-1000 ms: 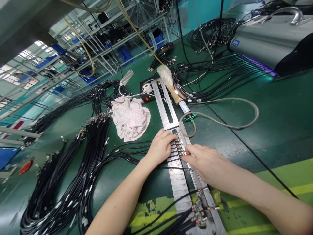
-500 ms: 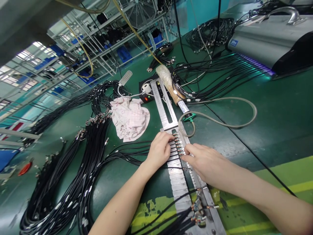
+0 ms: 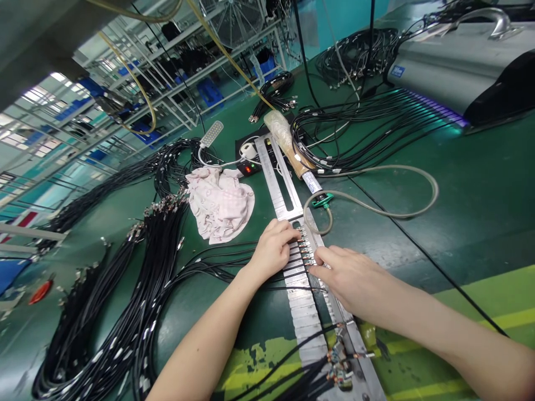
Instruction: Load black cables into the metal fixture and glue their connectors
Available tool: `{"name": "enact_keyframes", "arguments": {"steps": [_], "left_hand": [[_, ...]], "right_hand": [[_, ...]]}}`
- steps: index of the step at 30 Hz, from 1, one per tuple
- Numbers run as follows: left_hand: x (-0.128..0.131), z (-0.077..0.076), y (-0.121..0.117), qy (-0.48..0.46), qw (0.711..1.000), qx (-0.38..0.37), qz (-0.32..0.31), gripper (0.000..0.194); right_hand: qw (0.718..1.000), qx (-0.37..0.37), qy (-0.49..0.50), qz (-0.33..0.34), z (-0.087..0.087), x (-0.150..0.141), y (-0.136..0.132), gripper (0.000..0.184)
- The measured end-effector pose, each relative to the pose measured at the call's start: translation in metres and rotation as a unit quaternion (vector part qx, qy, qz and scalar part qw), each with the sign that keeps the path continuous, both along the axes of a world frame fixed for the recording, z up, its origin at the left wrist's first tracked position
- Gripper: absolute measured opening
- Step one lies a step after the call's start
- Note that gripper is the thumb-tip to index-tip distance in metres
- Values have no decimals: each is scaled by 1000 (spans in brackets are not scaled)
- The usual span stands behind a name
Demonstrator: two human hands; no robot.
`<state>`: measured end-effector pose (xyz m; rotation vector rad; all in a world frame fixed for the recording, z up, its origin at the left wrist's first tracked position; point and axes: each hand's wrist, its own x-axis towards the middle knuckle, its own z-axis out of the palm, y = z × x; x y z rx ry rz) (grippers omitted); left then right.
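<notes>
A long metal slotted fixture (image 3: 304, 309) runs away from me, with black cables laid side by side across its notches. My left hand (image 3: 273, 248) is curled over the upper part of this row, its fingertips at the small metal cable connectors (image 3: 304, 239). What lies under those fingers is hidden. Opposite it, my right hand (image 3: 345, 273) pinches the end of a black cable (image 3: 296, 273) at the lower part of the row. Closer to me, a bunch of loose cable ends with orange and silver tips (image 3: 340, 362) rests on the fixture.
Thick bundles of black cables (image 3: 156, 278) cover the left of the green table. A pink cloth (image 3: 221, 203), a small lamp (image 3: 212, 133) and a wrapped syringe-like tube with a green cap (image 3: 322, 199) lie beyond. A clear hose (image 3: 434, 192) loops right; a grey machine glowing purple (image 3: 451, 67) stands behind.
Both hands stay nearly in place. My left fingers have shifted slightly along the connectors, and the whole view has moved a little.
</notes>
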<state>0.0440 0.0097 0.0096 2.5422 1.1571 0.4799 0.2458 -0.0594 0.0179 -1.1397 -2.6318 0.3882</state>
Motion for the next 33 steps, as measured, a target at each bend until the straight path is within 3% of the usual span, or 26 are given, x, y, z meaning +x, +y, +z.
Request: {"name": "enact_keyframes", "arguments": {"steps": [4,10,14,19,22,27,33], "left_hand": [[3,3,-4,14,1000,5,12,43],[15,3,-11,113,991,53,50,34],[16,1,-12,74,994,61,60,29],[-4,17,-32,-7,996,65,52,21],[-26,22,-58,28,998,46,24,16],[-46,7,-88,121,982,142,18,14],[-43,-5,-97,156,963,221,19,9]], "right_hand": [[1000,-9,-4,1,2,-1,1,18],[1000,-3,-6,0,0,-1,2,21],[1000,-8,-13,12,1,2,1,24],[999,-32,6,0,7,8,8,31],[999,-38,13,-18,9,12,16,34],[999,-29,13,-40,8,16,22,34],[999,-26,14,-43,9,15,21,34]]}}
